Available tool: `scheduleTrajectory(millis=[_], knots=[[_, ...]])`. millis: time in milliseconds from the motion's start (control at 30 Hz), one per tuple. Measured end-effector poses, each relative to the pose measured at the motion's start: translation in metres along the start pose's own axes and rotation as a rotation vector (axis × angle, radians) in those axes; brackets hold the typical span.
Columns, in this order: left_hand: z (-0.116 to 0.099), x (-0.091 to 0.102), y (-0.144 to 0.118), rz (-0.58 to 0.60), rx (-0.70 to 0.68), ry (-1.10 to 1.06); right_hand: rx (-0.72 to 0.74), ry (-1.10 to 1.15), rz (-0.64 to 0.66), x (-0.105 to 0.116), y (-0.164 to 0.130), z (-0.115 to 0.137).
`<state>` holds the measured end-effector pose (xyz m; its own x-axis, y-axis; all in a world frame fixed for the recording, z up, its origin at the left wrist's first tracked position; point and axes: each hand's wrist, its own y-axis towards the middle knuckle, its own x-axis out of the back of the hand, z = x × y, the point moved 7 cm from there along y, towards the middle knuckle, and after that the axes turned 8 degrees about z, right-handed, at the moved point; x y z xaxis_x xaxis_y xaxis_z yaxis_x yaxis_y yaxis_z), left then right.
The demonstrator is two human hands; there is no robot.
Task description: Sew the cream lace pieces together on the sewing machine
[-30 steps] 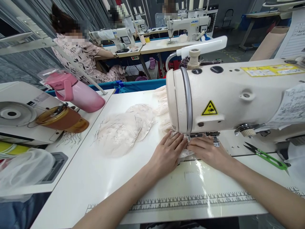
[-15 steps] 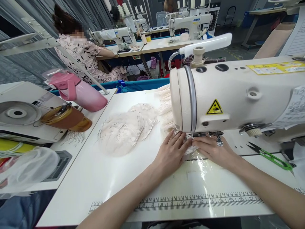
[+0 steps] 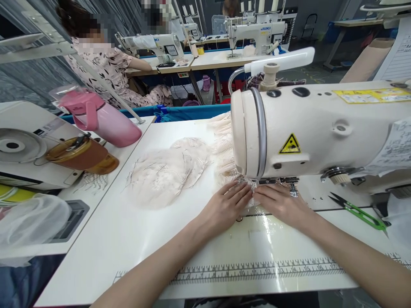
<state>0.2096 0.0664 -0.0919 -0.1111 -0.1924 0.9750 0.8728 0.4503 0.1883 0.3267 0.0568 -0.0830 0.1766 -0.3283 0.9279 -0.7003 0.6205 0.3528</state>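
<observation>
Two hands, left hand (image 3: 226, 205) and right hand (image 3: 280, 203), flat, fingertips together, pressing lace piece (image 3: 253, 201) under sewing machine (image 3: 308, 132) head, mid-tabletop. Likely light, soft, snag-prone; hold flat near edges.

The rig has 1 view only. The head camera sits above the near edge of the white table (image 3: 105, 239) and faces forward and down. The sewing machine (image 3: 321, 128) is close, filling the right half. Further workstations and a seated person (image 3: 105, 68) lie well beyond. No 2nd view overlaps this one.
</observation>
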Motion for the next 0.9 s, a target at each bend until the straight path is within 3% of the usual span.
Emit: scheduleTrajectory(millis=[433, 900], knots=[[0.0065, 0.0028, -0.0003, -0.035, 0.014, 0.031, 0.0, 0.03, -0.025, -0.0063, 0.0033, 0.007], [-0.0012, 0.0036, 0.0042, -0.034, 0.15, 0.062, -0.088, 0.105, -0.053, -0.0042, 0.0003, -0.002]])
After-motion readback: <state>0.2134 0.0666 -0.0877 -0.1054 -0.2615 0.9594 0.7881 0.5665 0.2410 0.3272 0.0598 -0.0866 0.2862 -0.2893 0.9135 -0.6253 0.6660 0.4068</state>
